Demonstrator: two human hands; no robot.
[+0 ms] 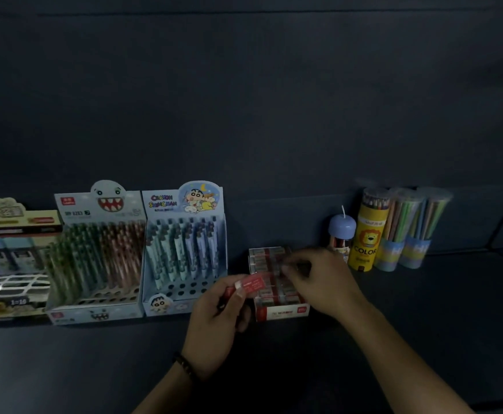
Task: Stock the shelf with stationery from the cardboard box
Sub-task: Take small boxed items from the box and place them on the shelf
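A small eraser (251, 284) in a red wrapper with white print lies slanted, pinched between the thumb and fingers of the left hand (217, 312), just above the left front corner of a red tray (281, 311). The open-topped tray stands on the dark shelf (423, 324), packed with rows of similar erasers, blurred and partly hidden.

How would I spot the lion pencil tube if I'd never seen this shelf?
At the right end of the shelf, four tubes stand in a row. The lion tube is second from left: yellow, marked COLOR, between a blue-capped tube and clear tubes.
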